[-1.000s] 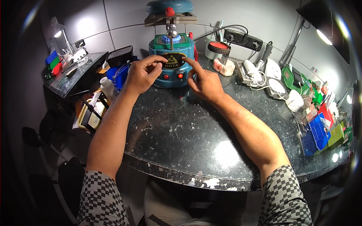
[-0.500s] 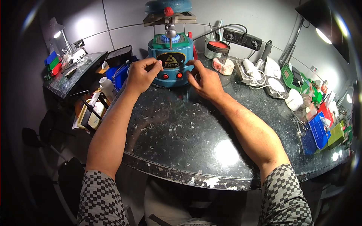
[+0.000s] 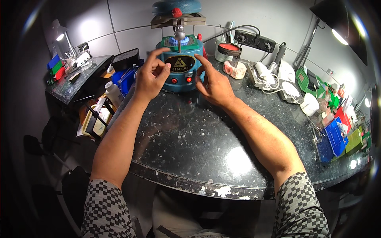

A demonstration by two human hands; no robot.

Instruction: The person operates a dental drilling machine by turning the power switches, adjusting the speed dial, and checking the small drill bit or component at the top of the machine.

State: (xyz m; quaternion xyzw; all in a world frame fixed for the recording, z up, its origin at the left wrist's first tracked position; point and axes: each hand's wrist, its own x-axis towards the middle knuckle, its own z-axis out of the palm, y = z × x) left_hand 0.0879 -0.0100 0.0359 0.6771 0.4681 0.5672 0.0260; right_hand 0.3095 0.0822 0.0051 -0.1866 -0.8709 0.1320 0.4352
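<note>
A blue machine like a tabletop vacuum former (image 3: 163, 63) stands at the far middle of the bench, with two red lights on its front. On its green-edged top lies a pale bluish piece (image 3: 179, 41), below a metal frame (image 3: 197, 18) and a round blue head. My left hand (image 3: 151, 77) is raised at the machine's left front, index finger stretched out, thumb apart and the other fingers bent. At the right front is my right hand (image 3: 216, 84), index finger pointing up toward the top and the others curled. I see nothing held in either hand.
Right of the machine sit a dark-rimmed red cup (image 3: 229, 49) and a pinkish-white block (image 3: 235, 70). A power strip (image 3: 255, 41), white corded devices and blue and green boxes (image 3: 335, 137) line the bench's right side. A white bottle (image 3: 113, 93) stands beyond the left edge.
My left index finger has unbent upward, away from the thumb. The right index finger has risen and straightened too. The machine looks the same.
</note>
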